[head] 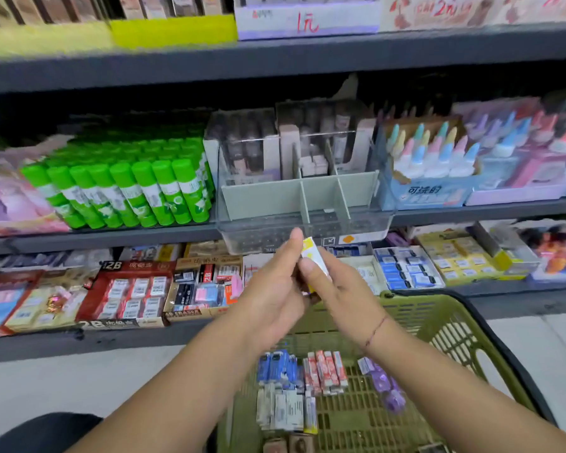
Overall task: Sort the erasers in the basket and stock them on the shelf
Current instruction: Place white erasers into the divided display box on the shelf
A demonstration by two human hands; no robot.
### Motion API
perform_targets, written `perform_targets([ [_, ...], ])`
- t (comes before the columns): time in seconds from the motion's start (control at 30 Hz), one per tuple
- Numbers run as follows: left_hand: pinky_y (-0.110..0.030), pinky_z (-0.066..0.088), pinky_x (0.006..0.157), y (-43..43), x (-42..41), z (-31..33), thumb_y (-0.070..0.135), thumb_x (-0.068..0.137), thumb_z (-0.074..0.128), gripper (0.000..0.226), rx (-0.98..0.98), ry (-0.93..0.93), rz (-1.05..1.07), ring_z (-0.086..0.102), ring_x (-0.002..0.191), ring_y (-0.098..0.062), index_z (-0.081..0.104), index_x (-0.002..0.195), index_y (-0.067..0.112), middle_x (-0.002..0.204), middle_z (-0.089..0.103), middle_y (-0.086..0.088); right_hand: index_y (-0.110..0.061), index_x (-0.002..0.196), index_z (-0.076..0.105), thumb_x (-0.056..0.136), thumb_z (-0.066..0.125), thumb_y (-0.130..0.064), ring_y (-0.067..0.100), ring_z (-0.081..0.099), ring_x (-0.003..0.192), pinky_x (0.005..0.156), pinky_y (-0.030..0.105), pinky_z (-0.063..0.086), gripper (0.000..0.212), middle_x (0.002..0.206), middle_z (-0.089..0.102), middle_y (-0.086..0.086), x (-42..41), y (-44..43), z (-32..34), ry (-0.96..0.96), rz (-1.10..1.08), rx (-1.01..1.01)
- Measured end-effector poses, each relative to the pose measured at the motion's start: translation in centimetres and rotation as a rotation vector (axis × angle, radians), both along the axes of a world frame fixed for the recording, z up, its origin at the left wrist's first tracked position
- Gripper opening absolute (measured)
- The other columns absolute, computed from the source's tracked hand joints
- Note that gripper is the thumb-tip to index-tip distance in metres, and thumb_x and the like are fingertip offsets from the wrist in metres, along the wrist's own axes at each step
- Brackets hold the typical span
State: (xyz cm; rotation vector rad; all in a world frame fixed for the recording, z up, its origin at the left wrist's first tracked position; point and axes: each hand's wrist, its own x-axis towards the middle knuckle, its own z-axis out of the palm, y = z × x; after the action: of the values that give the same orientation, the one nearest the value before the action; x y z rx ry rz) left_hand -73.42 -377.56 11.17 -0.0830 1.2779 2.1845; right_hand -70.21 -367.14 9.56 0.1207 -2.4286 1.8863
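Eraser (315, 256) in a yellow-and-white wrapper, pinched between both hands above the olive-green basket (471, 325).
The left hand (272, 289) and the right hand (337, 289) each curl thumb and fingers onto the eraser, holding it in front of the lowest shelf (79, 348) with its open boxes of erasers. In the basket lie groups by colour: blue erasers (278, 364), red-and-white erasers (324, 371), purple erasers (386, 384) and white erasers (285, 407). One shelf up, a clear divided organiser (304, 204) stands just beside green glue sticks (128, 188).
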Motion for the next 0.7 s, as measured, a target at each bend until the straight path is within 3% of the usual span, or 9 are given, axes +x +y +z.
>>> perform_targets([
  [0.07, -0.039, 0.049, 0.09, 0.2, -0.4, 1.0, 0.045, 0.085, 0.049, 0.064, 0.029, 0.026, 0.04, 0.059, 0.105, -0.023, 0.049, 0.13, 0.0, 0.117, 0.061, -0.017, -0.014, 0.124, 0.053, 0.095, 0.039, -0.035, 0.009, 0.055, 0.11, 0.095, 0.025, 0.043, 0.038, 0.115, 0.061, 0.003, -0.3, -0.5, 0.8, 0.058, -0.037, -0.002],
  [0.13, -0.032, 0.055, 0.076, 0.3, -0.7, 1.7, 0.036, 0.093, 0.046, 0.038, 0.059, 0.052, 0.056, 0.063, 0.095, -0.019, 0.057, 0.114, 0.006, 0.102, 0.065, -0.01, -0.018, 0.126, 0.046, 0.092, 0.037, -0.039, 0.0, 0.052, 0.113, 0.096, 0.017, 0.04, 0.041, 0.118, 0.058, -0.006, -0.5, -1.0, 1.3, 0.115, -0.085, -0.034],
  [0.2, -0.03, 0.056, 0.071, 0.4, -0.8, 2.1, 0.032, 0.09, 0.051, 0.024, 0.09, 0.058, 0.073, 0.062, 0.089, -0.019, 0.059, 0.1, 0.011, 0.09, 0.065, -0.008, -0.022, 0.115, 0.044, 0.089, 0.037, -0.044, -0.002, 0.055, 0.103, 0.087, 0.017, 0.042, 0.035, 0.11, 0.058, -0.01, -0.6, -1.3, 1.4, 0.156, -0.157, -0.038],
  [0.27, -0.032, 0.056, 0.073, 0.3, -0.9, 2.5, 0.032, 0.087, 0.054, 0.025, 0.088, 0.076, 0.056, 0.063, 0.088, -0.021, 0.06, 0.098, 0.01, 0.089, 0.065, -0.009, -0.028, 0.102, 0.045, 0.088, 0.04, -0.045, -0.004, 0.055, 0.096, 0.08, 0.013, 0.041, 0.023, 0.102, 0.058, -0.008, -0.6, -1.3, 1.3, 0.207, -0.236, 0.004],
  [0.37, -0.034, 0.057, 0.071, 0.0, -1.1, 2.8, 0.03, 0.097, 0.046, 0.027, 0.068, 0.084, -0.001, 0.068, 0.084, -0.02, 0.062, 0.096, 0.008, 0.089, 0.069, -0.011, -0.027, 0.09, 0.057, 0.092, 0.054, -0.031, -0.011, 0.049, 0.084, 0.072, 0.004, 0.036, 0.005, 0.093, 0.054, 0.004, -1.1, -0.7, 1.2, 0.286, -0.34, 0.082],
  [0.43, -0.039, 0.057, 0.077, -0.3, -1.4, 3.0, 0.025, 0.098, 0.046, 0.025, 0.044, 0.051, -0.006, 0.067, 0.088, -0.025, 0.058, 0.105, 0.004, 0.098, 0.067, -0.017, -0.025, 0.086, 0.063, 0.09, 0.06, -0.024, -0.003, 0.054, 0.076, 0.069, 0.013, 0.043, 0.005, 0.087, 0.06, 0.006, -1.4, -0.1, 1.4, 0.238, -0.31, 0.025],
  [0.5, -0.043, 0.055, 0.082, -0.5, -1.6, 3.2, 0.016, 0.098, 0.048, 0.027, 0.018, 0.02, -0.002, 0.066, 0.092, -0.03, 0.054, 0.117, -0.002, 0.108, 0.065, -0.024, -0.024, 0.088, 0.067, 0.089, 0.062, -0.018, 0.013, 0.061, 0.077, 0.071, 0.027, 0.049, 0.007, 0.084, 0.068, 0.003, -1.7, 0.4, 1.7, 0.18, -0.247, -0.063],
  [0.6, -0.037, 0.058, 0.075, -0.8, -1.9, 3.5, 0.002, 0.098, 0.045, 0.02, 0.03, -0.013, 0.021, 0.067, 0.087, -0.028, 0.057, 0.112, -0.004, 0.102, 0.067, -0.023, -0.018, 0.102, 0.069, 0.092, 0.057, -0.011, 0.002, 0.056, 0.063, 0.059, 0.016, 0.046, 0.017, 0.074, 0.067, -0.01, -2.4, 1.2, 2.2, 0.124, -0.164, -0.074],
  [0.7, -0.035, 0.058, 0.066, -1.3, -2.7, 3.9, -0.003, 0.096, 0.045, 0.013, 0.047, -0.082, 0.1, 0.065, 0.08, -0.027, 0.058, 0.099, -0.005, 0.088, 0.066, -0.021, -0.018, 0.107, 0.068, 0.095, 0.052, -0.008, 0.005, 0.049, 0.05, 0.05, 0.015, 0.045, 0.022, 0.061, 0.059, -0.008, -4.1, 3.1, 3.9, 0.047, -0.124, -0.021],
])
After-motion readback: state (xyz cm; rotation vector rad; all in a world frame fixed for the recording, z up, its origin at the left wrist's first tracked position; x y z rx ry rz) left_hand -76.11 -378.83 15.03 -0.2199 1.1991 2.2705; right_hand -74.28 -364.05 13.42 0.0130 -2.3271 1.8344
